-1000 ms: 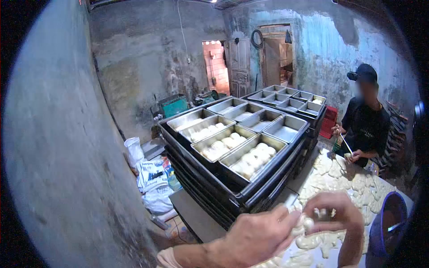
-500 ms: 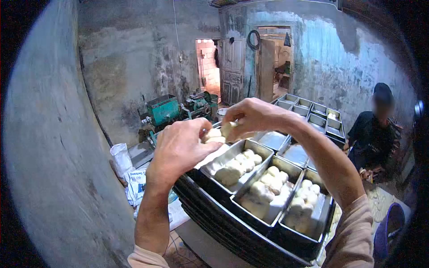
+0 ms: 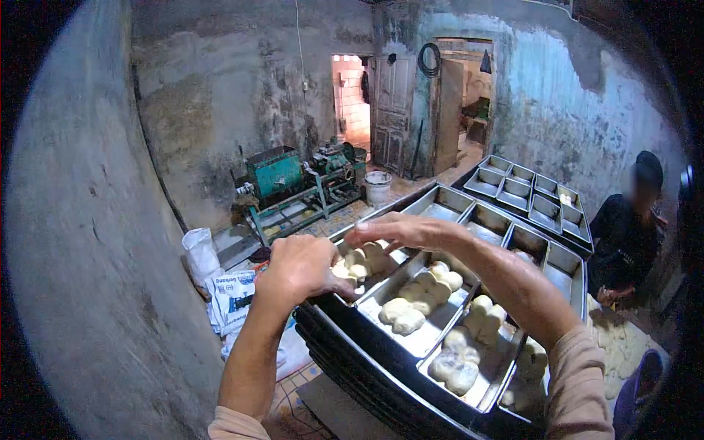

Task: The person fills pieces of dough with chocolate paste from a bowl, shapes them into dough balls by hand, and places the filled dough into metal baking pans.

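A row of pale, rounded dough pieces (image 3: 357,265) lies low at the leftmost metal loaf tin. My left hand (image 3: 302,265) is curled round the left end of this dough, thumb on the near side. Over its far side reaches my right hand (image 3: 411,232), fingers long and bent over the dough, thumb beside it; the fingertips are partly hidden. Just right of the hands, a loaf tin (image 3: 419,339) holds another row of dough balls (image 3: 425,293). The neighbouring tin has more dough (image 3: 456,363), partly in shadow.
More loaf tins (image 3: 506,180) stand at the back right. A person in dark clothing (image 3: 623,238) sits at the right, near flattened dough (image 3: 612,345) and a purple bucket (image 3: 636,396). A green machine (image 3: 275,176), white bucket (image 3: 378,189) and sacks (image 3: 233,297) are on the left side.
Both hands have lowered the dough from above the tins to the leftmost tin. The right hand's fingers have straightened somewhat. The camera view has shifted, showing more floor.
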A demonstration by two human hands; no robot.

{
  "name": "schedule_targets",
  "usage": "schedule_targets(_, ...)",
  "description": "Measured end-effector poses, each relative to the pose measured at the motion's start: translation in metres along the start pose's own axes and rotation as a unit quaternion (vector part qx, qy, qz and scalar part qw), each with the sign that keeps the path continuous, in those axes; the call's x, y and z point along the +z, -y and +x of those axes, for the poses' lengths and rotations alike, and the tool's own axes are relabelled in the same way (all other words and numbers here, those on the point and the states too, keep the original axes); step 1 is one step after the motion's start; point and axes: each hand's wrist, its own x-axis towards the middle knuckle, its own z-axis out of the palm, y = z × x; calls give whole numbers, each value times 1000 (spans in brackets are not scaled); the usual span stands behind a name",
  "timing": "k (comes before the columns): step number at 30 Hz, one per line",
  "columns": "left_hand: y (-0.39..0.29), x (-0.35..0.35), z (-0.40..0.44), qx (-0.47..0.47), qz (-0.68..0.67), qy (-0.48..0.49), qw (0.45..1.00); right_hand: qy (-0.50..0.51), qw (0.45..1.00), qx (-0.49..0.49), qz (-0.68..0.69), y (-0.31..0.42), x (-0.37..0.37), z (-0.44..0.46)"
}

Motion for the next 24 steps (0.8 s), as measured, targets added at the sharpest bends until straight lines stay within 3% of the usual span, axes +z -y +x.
schedule_targets(1, 2, 2, 1, 18, 0, -17, 1000, 6, 998, -17, 60, -4, -3, -2)
schedule_targets(4, 4, 0, 0, 25, -10, -15, 1000, -10, 989, -124, -81, -14, 1, 4)
schedule_targets(6, 6, -8, -1, 22, -29, 7, 999, -93, 968, -100, -210, -6, 7, 2)
schedule_targets(8, 11, -16, -3, 27, -56, 27, 998, -144, 900, -179, -370, -9, 5, 3)
schedule_targets(9, 18, -11, 0, 46, -87, 23, 995, -154, 894, -168, -385, -9, 6, 0)
schedule_targets(12, 16, -26, -4, -26, -150, 97, 984, -139, 897, -126, -401, -5, 9, -4)
schedule_targets(14, 16, -20, -7, -3, -96, 45, 994, -71, 923, -79, -369, -12, 7, 1)
schedule_targets(16, 13, -8, -8, 24, 3, -20, 1000, -117, 910, -139, -373, -19, 3, 3)
schedule_targets(18, 9, -8, -15, 22, -7, -28, 999, -187, 879, -192, -393, -8, -5, -4)
schedule_targets(19, 10, -8, -17, 27, -7, -28, 999, -232, 830, -249, -442, -4, -13, -11)
schedule_targets(20, 11, -6, -19, 35, -8, -26, 999, -214, 838, -173, -471, 25, -17, -32)
schedule_targets(21, 15, -7, -20, 37, -34, -24, 998, -219, 833, -191, -471, 39, -22, -54)
schedule_targets(22, 22, -3, -24, 73, -25, -74, 994, -231, 786, -193, -541, 57, -27, -74)
schedule_targets(23, 22, -10, -29, 104, -47, -88, 990, -219, 702, -278, -618, 56, -41, -88)
schedule_targets(24, 20, -16, -38, 100, -93, -94, 986, -240, 805, -181, -511, 70, -35, -124)
